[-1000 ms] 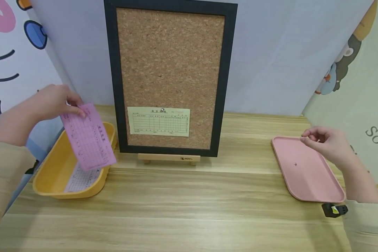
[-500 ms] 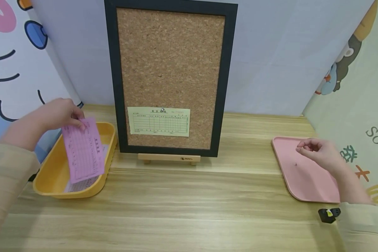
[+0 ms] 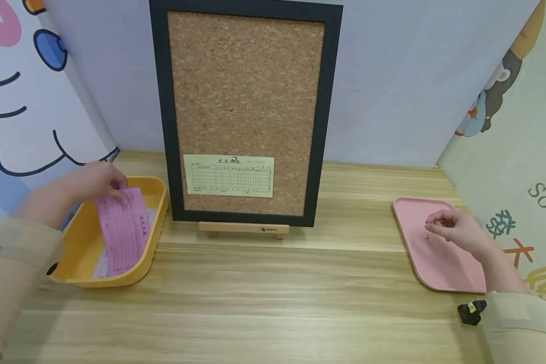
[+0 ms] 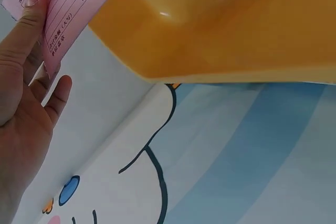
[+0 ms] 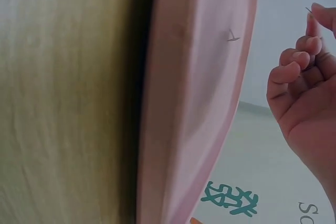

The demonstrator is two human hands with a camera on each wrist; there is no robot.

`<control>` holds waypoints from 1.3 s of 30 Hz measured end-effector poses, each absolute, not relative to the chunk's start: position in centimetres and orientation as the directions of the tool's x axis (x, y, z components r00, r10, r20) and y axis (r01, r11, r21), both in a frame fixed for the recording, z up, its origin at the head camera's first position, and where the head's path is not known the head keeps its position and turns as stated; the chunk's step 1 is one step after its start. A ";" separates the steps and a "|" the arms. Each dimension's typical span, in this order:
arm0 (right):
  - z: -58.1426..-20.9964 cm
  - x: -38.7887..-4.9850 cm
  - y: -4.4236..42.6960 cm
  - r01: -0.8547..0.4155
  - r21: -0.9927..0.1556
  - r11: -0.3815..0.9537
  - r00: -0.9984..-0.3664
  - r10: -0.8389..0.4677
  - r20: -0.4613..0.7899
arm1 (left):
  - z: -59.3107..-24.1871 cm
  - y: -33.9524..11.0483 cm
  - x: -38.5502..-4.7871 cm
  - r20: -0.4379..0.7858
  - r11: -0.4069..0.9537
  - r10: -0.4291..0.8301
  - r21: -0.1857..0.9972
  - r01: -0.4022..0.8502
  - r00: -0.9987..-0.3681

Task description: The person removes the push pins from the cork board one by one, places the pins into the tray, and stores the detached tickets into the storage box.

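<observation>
My left hand (image 3: 95, 184) pinches the top edge of a pink printed slip (image 3: 125, 230), which hangs into the yellow bin (image 3: 79, 242) over a white slip (image 3: 101, 265). The left wrist view shows the thumb flat on the pink slip (image 4: 71, 9). Above the pink tray (image 3: 450, 263), my right hand (image 3: 459, 232) holds a thin pin (image 5: 308, 10) between thumb and fingertip, its point sticking out. Another small pin (image 5: 233, 36) lies on the tray. A pale green slip (image 3: 229, 176) is fixed low on the cork board (image 3: 250, 91) by a pin at its top edge.
The black-framed board stands on a small wooden easel (image 3: 243, 228) at the middle back of the wooden table (image 3: 273, 298). A black device (image 3: 470, 312) is by the right sleeve. Printed cloths hang behind and at the sides.
My left hand has moved down with the pink slip, whose lower end is now inside the yellow bin. My right hand has shifted slightly left and down over the pink tray.
</observation>
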State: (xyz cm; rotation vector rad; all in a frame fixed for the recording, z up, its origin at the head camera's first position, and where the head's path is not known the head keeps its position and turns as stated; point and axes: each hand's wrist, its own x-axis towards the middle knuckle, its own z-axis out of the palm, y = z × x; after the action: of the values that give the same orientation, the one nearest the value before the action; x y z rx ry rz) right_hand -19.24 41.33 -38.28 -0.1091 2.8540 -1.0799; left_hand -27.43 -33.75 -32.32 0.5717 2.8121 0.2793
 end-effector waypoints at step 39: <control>-41.1 -20.9 43.0 0.046 -0.608 0.793 -0.966 -0.120 -0.230 | -35.4 -32.4 -27.4 -0.204 0.894 0.432 0.223 0.388 -0.879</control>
State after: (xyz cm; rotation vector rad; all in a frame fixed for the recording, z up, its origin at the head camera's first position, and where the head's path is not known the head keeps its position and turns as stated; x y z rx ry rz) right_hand -20.87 43.02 -41.14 -0.0575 2.7262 -0.9344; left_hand -27.44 -32.39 -35.37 0.6183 2.8119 0.2565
